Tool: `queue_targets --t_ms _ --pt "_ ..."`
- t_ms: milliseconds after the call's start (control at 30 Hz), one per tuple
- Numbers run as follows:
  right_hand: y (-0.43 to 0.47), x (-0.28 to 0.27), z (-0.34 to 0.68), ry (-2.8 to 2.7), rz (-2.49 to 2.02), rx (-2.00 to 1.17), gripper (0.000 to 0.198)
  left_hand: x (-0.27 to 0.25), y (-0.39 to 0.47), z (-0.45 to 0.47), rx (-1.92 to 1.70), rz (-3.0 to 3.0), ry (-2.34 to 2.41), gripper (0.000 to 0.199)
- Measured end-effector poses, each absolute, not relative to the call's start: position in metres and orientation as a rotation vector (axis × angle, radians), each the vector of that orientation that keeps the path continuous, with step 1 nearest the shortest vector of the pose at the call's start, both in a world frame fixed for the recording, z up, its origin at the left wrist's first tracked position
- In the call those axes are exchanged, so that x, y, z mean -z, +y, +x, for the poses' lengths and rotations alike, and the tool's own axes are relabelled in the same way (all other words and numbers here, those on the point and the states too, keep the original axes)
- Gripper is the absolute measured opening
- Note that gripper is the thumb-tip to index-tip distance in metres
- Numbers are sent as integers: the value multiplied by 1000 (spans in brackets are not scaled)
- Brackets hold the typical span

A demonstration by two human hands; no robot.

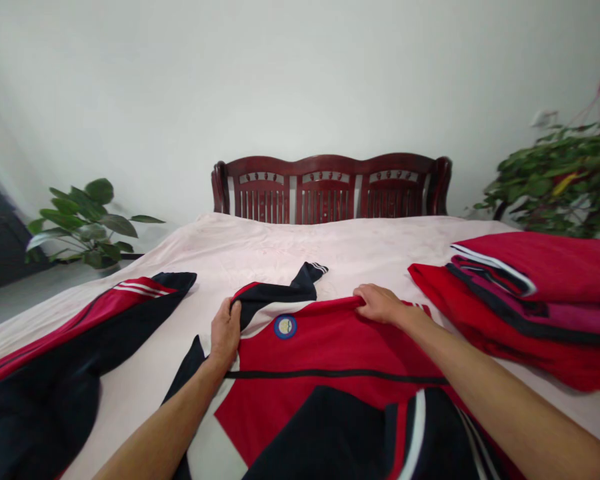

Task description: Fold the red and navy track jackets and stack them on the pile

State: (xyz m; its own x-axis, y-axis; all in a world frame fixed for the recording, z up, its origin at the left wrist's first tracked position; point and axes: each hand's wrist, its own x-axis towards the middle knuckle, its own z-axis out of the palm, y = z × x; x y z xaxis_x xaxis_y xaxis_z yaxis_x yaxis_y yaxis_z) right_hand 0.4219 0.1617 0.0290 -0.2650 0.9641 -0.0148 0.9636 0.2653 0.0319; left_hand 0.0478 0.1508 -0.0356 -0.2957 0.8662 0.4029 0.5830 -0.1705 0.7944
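Note:
A red, white and navy jacket (pixel 330 340) lies spread sideways on the pink cloth, with a round blue badge (pixel 285 326) near its white shoulder. My left hand (pixel 225 333) is closed on the jacket's left end, by the shoulder. Farther right, my right hand (pixel 379 303) pinches the jacket's far edge. One navy sleeve (pixel 275 293) with white cuff stripes points away from me past the far edge. The other navy sleeve, striped red and white, lies folded across the near side of the jacket.
Another navy and red garment (pixel 70 373) lies at the left. A stack of folded clothes (pixel 545 300) in red, magenta and navy sits at the right. Behind the cloth-covered surface (pixel 380 247) stands a dark red wooden bench back (pixel 325 190). Potted plants (pixel 90 220) flank both sides.

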Motion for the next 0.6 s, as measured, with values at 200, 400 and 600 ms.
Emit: queue_targets --t_ms 200,400,600 --pt "135 -25 438 2592 1949 143 31 21 156 44 -1193 1613 1813 23" --pt "142 -27 451 2582 1840 629 35 -15 174 47 -845 1476 1582 39" --pt "120 -30 433 2588 1910 205 24 -35 183 63 -955 1328 1322 36"
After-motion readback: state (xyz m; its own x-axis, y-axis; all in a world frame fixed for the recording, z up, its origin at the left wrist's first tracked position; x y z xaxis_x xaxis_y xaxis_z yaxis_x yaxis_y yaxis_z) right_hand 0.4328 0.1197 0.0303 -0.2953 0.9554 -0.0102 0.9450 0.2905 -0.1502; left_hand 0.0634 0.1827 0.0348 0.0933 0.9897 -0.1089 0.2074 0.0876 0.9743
